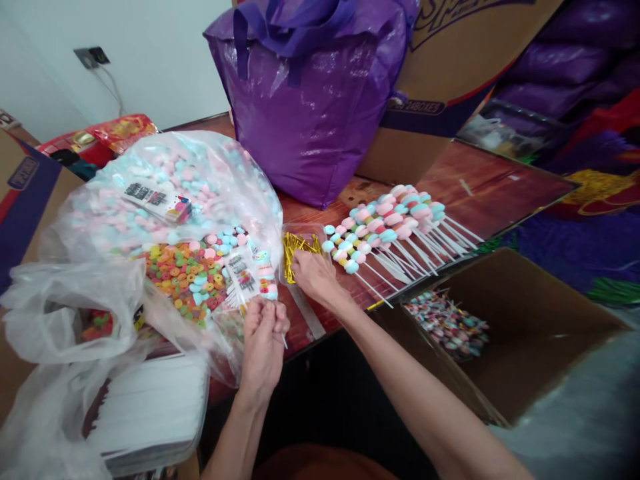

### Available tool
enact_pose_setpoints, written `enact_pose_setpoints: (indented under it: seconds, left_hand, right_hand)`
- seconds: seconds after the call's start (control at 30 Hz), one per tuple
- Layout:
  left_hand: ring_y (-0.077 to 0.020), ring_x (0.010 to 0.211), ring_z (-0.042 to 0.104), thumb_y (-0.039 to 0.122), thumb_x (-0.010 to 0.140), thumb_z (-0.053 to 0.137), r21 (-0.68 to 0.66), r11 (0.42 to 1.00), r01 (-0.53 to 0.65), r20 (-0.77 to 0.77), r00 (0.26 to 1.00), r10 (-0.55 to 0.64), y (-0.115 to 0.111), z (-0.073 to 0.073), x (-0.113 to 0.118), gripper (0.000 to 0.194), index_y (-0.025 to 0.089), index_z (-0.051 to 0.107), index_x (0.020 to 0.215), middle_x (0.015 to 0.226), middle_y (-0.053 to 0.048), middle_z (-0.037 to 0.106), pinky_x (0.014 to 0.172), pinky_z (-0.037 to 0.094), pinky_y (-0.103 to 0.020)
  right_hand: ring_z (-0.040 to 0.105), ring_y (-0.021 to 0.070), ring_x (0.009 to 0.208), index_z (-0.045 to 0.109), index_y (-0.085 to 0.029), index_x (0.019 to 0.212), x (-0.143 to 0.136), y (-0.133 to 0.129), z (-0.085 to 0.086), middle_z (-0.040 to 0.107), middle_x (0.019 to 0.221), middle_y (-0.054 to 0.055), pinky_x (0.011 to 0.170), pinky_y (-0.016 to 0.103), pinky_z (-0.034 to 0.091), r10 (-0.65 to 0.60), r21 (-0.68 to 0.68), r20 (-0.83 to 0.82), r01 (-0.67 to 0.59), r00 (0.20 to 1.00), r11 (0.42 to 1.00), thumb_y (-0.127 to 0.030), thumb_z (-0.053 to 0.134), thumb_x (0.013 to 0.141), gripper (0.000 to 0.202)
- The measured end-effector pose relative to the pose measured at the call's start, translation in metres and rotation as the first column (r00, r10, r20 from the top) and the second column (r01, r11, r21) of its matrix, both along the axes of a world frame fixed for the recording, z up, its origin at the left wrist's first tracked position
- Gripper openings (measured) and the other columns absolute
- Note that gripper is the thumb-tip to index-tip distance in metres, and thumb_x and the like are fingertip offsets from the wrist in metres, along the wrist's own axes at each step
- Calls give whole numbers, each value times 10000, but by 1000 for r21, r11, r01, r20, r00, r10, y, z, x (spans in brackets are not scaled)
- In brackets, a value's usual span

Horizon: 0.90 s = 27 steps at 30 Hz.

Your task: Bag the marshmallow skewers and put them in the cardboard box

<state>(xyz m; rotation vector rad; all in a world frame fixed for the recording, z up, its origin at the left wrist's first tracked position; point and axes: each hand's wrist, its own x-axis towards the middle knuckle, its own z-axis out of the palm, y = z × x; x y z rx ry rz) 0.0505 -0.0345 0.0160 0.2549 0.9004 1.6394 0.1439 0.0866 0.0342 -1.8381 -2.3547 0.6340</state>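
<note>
My left hand (264, 330) is closed around the gathered neck and stick of a bagged candy skewer (266, 273), which stands upright above the fist. Its pink, blue and white candies show through clear wrapping. A printed label card (243, 272) sits beside it. My right hand (315, 272) reaches into a small clear tray of gold twist ties (299, 248), fingers drawn together among the ties. To the right of that hand lies a pile of candy skewers (385, 223), their white sticks pointing toward the lower right.
A large clear bag of pastel candies (190, 160) and loose fruit-coloured candy rings (185, 273) lie at left. White sticks (150, 400) fill a container below. A purple bag (310, 100) stands behind. Below the table's right edge, an open carton (540, 327) holds wrapped candy skewers.
</note>
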Motion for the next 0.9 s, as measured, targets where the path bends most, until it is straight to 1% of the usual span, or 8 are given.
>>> enact_pose_setpoints:
  seconds: [0.07, 0.17, 0.3, 0.43, 0.57, 0.67, 0.8, 0.9]
  left_hand:
    - [-59, 585, 442, 265, 689, 864, 4, 1000, -19, 21, 1000, 19, 2, -1, 0, 347, 198, 544, 805, 681, 39, 533, 540, 351, -159]
    - [-59, 578, 455, 285, 671, 875, -9, 1000, -8, 25, 1000, 9, 4, 0, 1, 356, 199, 568, 830, 705, 30, 567, 541, 363, -167]
    - [-26, 513, 366, 293, 682, 867, -35, 999, 22, 13, 1000, -22, 6, 0, 1, 333, 170, 571, 774, 703, 27, 566, 489, 297, -152]
    - [-22, 518, 337, 310, 677, 866, -37, 998, -42, -57, 998, 40, 7, -3, 1, 329, 153, 598, 784, 711, 21, 560, 476, 277, -146]
    - [-40, 548, 363, 305, 715, 830, -11, 993, -117, -131, 985, 115, 7, -4, 2, 300, 171, 608, 866, 724, 19, 562, 489, 289, -151]
    - [-55, 568, 391, 279, 743, 793, -8, 987, -162, -165, 973, 159, 6, -3, 3, 284, 198, 588, 922, 724, 21, 572, 497, 288, -157]
    - [-59, 565, 390, 261, 773, 755, -11, 986, -165, -184, 970, 161, 5, -3, 2, 248, 214, 544, 895, 715, 30, 566, 507, 289, -165]
    - [-62, 583, 406, 248, 780, 750, 8, 989, -151, -182, 972, 149, 5, -3, 2, 237, 214, 539, 881, 734, 26, 573, 522, 300, -170]
  right_hand:
    - [686, 239, 915, 708, -191, 981, 5, 0, 2, 753, 966, 97, 685, 284, 402, 6, 1, -14, -6, 1000, 1000, -223, 417, 958, 294]
    - [673, 229, 883, 719, -189, 956, 11, -1, 4, 755, 938, 91, 651, 277, 374, 1, 9, -26, -1, 1000, 1000, -205, 431, 938, 290]
    - [662, 231, 908, 725, -183, 1021, 15, -3, 3, 755, 972, 110, 675, 283, 369, 3, 41, -43, -1, 999, 999, -148, 424, 926, 318]
    - [661, 241, 876, 721, -150, 1032, 14, -5, 2, 746, 933, 132, 676, 293, 375, 8, 72, -58, -4, 998, 997, -145, 397, 946, 335]
    - [642, 214, 947, 732, -171, 1022, 12, -6, 2, 739, 1013, 96, 761, 274, 397, 113, 86, -101, -104, 988, 991, -129, 463, 922, 290]
    - [625, 206, 972, 747, -164, 1017, 13, -5, 2, 720, 1047, 103, 816, 274, 398, 186, 78, -118, -177, 975, 981, -75, 467, 898, 317]
    - [604, 195, 963, 759, -163, 972, 17, -3, 2, 707, 1013, 90, 842, 269, 393, 265, 55, -133, -260, 955, 964, -44, 490, 868, 312]
    - [585, 196, 942, 758, -148, 922, 20, -1, 2, 691, 996, 93, 826, 275, 386, 292, 40, -130, -289, 947, 956, -40, 512, 848, 279]
